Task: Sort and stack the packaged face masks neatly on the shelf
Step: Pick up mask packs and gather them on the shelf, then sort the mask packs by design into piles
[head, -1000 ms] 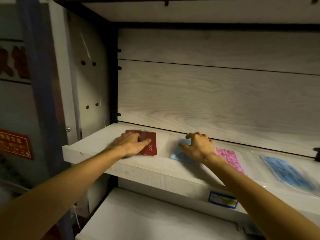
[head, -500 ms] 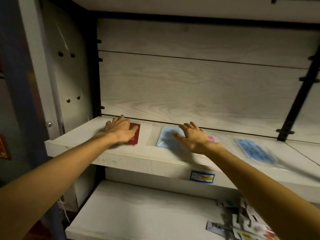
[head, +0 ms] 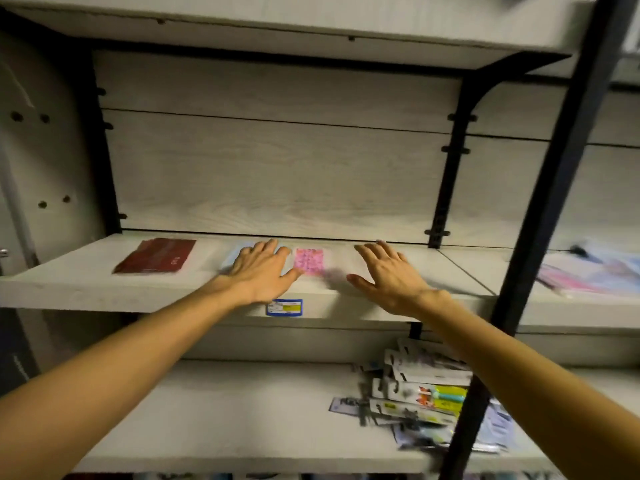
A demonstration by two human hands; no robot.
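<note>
While both hands, left (head: 260, 271) and right (head: 388, 275), spread flat and grasp nothing, the pale wood shelf (head: 86, 285) bears mask packets (head: 309, 259).

Shop, shelf (head: 104, 292) price label (head: 284, 307), carded goods (head: 420, 393)

Both arms reach forward, left hand (head: 261, 271) and right hand (head: 388, 275) palm-down, fingers (head: 372, 252) spread straight.

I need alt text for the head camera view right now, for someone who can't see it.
Two open hands reach over a pale wooden shelf: the left hand rests flat on a light blue mask pack, the right hand is spread nearby. A pink mask pack lies between them, a dark red pack farther left.
</note>
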